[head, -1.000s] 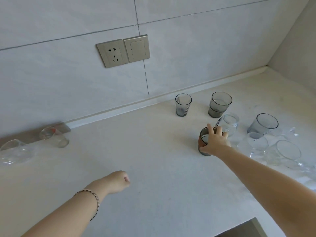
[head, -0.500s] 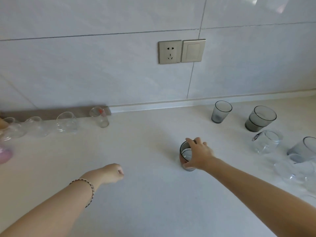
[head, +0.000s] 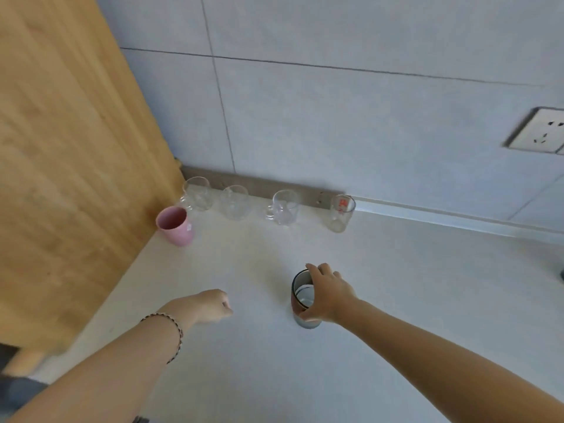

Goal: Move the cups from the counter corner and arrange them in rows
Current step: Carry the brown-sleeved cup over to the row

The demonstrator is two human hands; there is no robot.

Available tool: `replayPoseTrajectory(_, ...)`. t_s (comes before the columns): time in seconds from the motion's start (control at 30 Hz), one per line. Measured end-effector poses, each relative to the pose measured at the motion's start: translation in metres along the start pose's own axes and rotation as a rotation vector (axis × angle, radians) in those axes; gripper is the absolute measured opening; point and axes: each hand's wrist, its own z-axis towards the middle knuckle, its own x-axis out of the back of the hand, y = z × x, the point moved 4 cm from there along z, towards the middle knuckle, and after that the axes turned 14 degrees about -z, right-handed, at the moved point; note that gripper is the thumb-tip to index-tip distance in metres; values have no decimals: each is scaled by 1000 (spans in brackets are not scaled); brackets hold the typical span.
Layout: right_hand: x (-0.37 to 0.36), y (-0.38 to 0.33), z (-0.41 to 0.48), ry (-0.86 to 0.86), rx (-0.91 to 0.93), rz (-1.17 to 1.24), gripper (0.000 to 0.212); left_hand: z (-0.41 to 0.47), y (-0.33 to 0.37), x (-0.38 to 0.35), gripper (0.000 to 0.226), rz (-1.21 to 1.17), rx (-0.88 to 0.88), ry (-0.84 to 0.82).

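Far left: pink cup (head: pixel 175 225) against the wood panel (head: pixel 61 148), then four clear glasses (head: pixel 282 207) in a row along the backsplash (head: pixel 259 186). The left hand (head: pixel 210 305) is fisted and empty. The tinted glass (head: pixel 302 303) is mid-counter, well short of that row. The right hand (head: pixel 328 296) wraps its rim and side from above. It's likely light, rigid, slick and breakable, so grip the wall, not just the rim.

The right hand (head: pixel 328 293) is hiding the right side of the dark cup (head: pixel 300 296). The right edge is cutting off the wall socket (head: pixel 541 132), and blur is smearing the red print on one clear glass (head: pixel 341 213).
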Motion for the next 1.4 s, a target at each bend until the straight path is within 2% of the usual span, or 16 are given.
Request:
replayPoseTrajectory(0.17, 18, -86, 61, -42, -10, 25, 99, 2, -75, 55, 32, -17, 69, 33)
replayPoseTrajectory(0.33, 38, -142, 126, 47, -42, 40, 93, 10, -117, 84, 31, -78, 86, 60)
replayPoseTrajectory(0.57, 59, -175, 180, 172, -168, 140, 93, 18, -133, 98, 35, -90, 52, 19)
replayPoseTrajectory(0.7, 55, -175, 177, 199, -204, 384, 104, 31, -128, 103, 35, -65, 35, 28)
replayPoseTrajectory(0.77, 49, -163, 167, 147, -217, 424, 100, 36, -117, 103, 34, -47, 20, 20)
replayPoseTrajectory(0.87, 32, -129, 145, -20, -188, 239, 73, 43, -91, 100, 27, -14, -24, -6)
replayPoseTrajectory(0.93, 21, -96, 127, -71, -204, 173, 51, 48, -67, 94, 17, 18, -56, -33)
replayPoseTrajectory(1.0, 11, -60, 107, -99, -250, 163, 39, 53, -40, 85, 17, 62, -95, -61)
replayPoseTrajectory(1.1, -2, -2, 70, -148, -331, 176, 36, 60, 10, 65, 30, 153, -164, -104)
replayPoseTrajectory(1.4, -37, 191, -66, -167, -543, 298, 38, 56, 210, -52, 34, 390, -406, -221)
